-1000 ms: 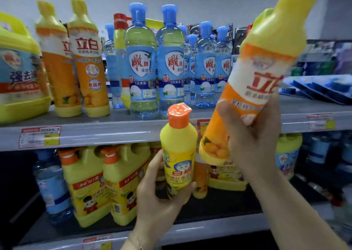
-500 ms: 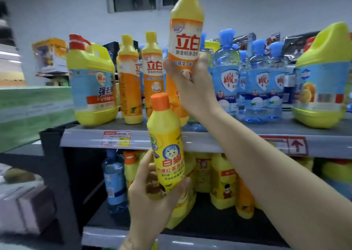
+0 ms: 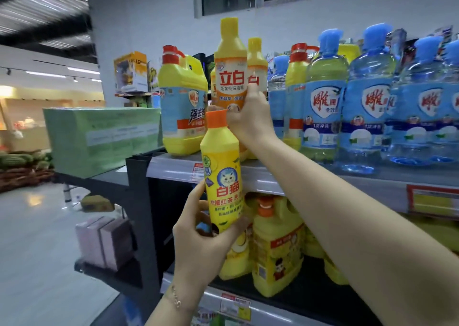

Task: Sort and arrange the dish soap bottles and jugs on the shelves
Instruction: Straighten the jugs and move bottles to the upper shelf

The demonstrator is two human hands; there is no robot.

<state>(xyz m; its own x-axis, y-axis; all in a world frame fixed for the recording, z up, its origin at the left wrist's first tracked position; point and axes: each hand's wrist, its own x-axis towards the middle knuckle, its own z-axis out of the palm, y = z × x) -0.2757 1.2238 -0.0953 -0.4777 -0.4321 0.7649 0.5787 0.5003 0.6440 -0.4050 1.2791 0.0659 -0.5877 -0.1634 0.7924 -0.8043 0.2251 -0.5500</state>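
Observation:
My right hand (image 3: 250, 117) grips a tall orange-and-yellow dish soap bottle (image 3: 230, 77) upright at the left end of the upper shelf (image 3: 260, 174), beside a matching bottle (image 3: 257, 62) and a yellow jug with a red cap (image 3: 182, 102). My left hand (image 3: 201, 239) holds a smaller yellow bottle with an orange cap and a cat label (image 3: 222, 176) by its base, in front of the shelf edge. Whether the tall bottle's base touches the shelf is hidden behind the small bottle.
Clear blue-capped bottles (image 3: 365, 107) fill the upper shelf to the right. Yellow jugs with orange caps (image 3: 275, 248) stand on the lower shelf. A green box (image 3: 99, 137) lies on a black rack to the left, pink boxes (image 3: 104, 241) below it.
My view has swung left along the shelf. My right hand has brought the tall bottle lower and nearer the matching bottles. The small bottle stays held in my left hand.

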